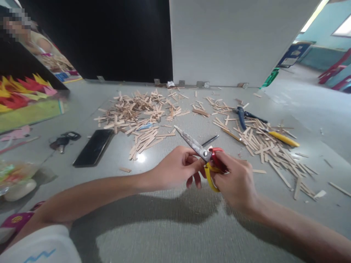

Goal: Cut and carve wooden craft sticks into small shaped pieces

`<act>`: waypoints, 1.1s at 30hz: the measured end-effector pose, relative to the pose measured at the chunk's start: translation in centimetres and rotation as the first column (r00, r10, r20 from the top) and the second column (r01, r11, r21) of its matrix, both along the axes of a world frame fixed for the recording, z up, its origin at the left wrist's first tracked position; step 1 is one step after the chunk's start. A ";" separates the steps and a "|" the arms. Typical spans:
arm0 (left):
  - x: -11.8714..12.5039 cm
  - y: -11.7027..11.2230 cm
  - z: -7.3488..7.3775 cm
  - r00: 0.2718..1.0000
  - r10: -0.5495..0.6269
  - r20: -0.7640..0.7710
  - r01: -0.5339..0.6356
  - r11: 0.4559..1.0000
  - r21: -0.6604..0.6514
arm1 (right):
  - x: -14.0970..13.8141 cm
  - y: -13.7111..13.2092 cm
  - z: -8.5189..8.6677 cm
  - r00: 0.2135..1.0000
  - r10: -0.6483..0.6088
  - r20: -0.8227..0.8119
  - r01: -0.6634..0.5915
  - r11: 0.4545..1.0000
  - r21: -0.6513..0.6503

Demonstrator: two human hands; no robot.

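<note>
A pair of scissors (192,143) with one red and one yellow handle is in my right hand (238,179), its fingers closed around the handles. The blades point away to the upper left. My left hand (178,166) is beside the scissors' pivot, its thumb and fingers drawn together in a pinch; whatever is between them is hidden. Behind the blades a dark pen-like object (210,140) shows. Beyond my hands lies a heap of thin wooden sticks (137,107), with a neater bunch of sticks (146,139) in front of it.
On the right, cut sticks (274,153) surround dark blue-handled pliers (241,117) and a yellow-handled cutter (285,138). A phone (93,148) and keys (63,141) lie left. A black and white panel (236,44) stands behind. Another person (41,44) is at far left.
</note>
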State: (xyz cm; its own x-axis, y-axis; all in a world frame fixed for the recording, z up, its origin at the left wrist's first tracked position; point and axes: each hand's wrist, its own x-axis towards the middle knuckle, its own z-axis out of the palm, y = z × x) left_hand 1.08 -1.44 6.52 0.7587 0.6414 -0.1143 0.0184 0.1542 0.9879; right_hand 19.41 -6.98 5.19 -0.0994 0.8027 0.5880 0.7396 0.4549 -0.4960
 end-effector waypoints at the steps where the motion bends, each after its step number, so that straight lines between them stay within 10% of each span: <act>1: 0.0 0.0 -0.1 1.000 0.005 0.002 -0.005 1.000 0.006 | 0.1 0.0 -0.1 1.000 -0.005 0.016 0.005 1.000 0.016; 16: -0.1 -0.7 -0.4 0.988 0.059 -0.142 -0.053 0.997 0.047 | 0.8 1.5 -1.3 0.971 -0.072 -0.228 0.031 0.983 -0.180; 20: -0.5 -0.8 0.5 0.989 0.114 -0.095 -0.113 0.993 0.025 | 1.9 2.3 0.1 0.856 -0.229 -0.464 0.011 0.905 -0.426; 24: -0.8 -0.9 0.9 0.991 0.121 -0.057 -0.118 0.991 0.061 | 2.2 1.3 0.9 0.753 -0.225 -0.619 -0.275 0.747 -0.605; 33: -1.0 -2.5 0.6 0.980 0.192 -0.045 -0.178 0.958 0.224 | 2.2 -7.8 0.1 0.729 -0.146 -0.669 -0.505 0.545 -0.669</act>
State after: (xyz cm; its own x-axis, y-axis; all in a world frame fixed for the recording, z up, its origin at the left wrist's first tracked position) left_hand 0.05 -3.94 7.11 0.6201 0.7846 -0.0017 0.0756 -0.0576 0.9955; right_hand 21.60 -14.78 5.24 -0.2057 0.9376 -0.2805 0.0796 -0.2697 -0.9597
